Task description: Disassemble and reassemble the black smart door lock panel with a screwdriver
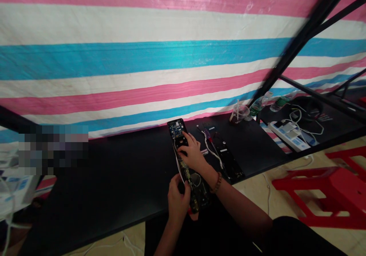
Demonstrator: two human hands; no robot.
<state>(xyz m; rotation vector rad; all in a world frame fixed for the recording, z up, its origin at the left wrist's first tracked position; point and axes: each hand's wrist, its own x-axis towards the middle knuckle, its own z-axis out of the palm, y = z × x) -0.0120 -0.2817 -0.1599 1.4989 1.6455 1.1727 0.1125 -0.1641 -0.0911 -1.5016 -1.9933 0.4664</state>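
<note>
**Open device lengthwise on the bench**

Device: long dark shell, innards up, set near to far in front of the person. Blue board at the far end; white wire along the left edge. Near end comes about to the bench's near edge, which probably puts its whole length in easy reach.

Right hand crosses in from the right, over the middle. Fingers spread, thumb apart from forefinger, tips down by the board's near side; likely steadying the shell, though pressure cannot be judged.

Left hand is at the near left edge. Fingers curled, thumb and forefinger bent towards each other where the wire runs in. Whether they pinch it: cannot tell. Low position seems to suit following the wire along that side.

Just right of the device: purple-and-red tool, perhaps a screwdriver, and a white cable. Beyond them, a black panel lies roughly alongside. All on the right, presumably to be handy while leaving the left arm room.

Farther right, at the far edge: clear cup, bottle beside it; drinks apart from the electronics, sensibly. Red stool on the floor, right. Striped sheet hangs behind.
</note>
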